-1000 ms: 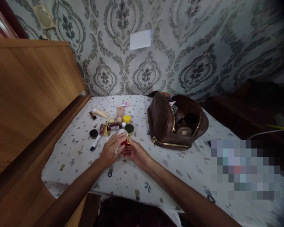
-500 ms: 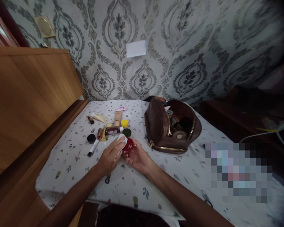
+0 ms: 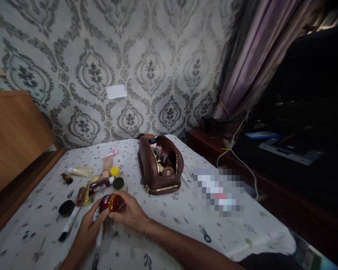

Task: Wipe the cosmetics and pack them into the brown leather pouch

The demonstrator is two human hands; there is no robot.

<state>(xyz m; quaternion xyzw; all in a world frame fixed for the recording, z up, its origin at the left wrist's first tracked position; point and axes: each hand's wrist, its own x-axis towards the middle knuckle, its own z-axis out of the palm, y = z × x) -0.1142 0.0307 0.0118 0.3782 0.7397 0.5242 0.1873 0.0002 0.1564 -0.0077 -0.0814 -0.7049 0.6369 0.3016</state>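
Red jar [image 3: 112, 203] is held between the two hands, just above the cloth [image 3: 163, 236], and has been turned since half a second ago: its red end was then presented, whereas now it is seen side-on, with the gold band in the middle and the darker amber body towards the right palm. By this turn a different face seems to have been exposed to the white tissue [image 3: 99, 237], so the handling of the jar is judged to be still under way. The view has also been swung to the right.

The right hand [image 3: 135, 215] is clamped on the amber end, its fingers arched over the top and its thumb placed on the near side. The left hand [image 3: 86, 230] is closed around the tissue, which is pressed at the red end, with the thumb laid near the band. Both forearms are angled inward. Beyond the right hand, to its right, the brown bag [image 3: 147, 168] is left unzipped; left of the left hand, a brush [image 3: 69, 224] is laid.
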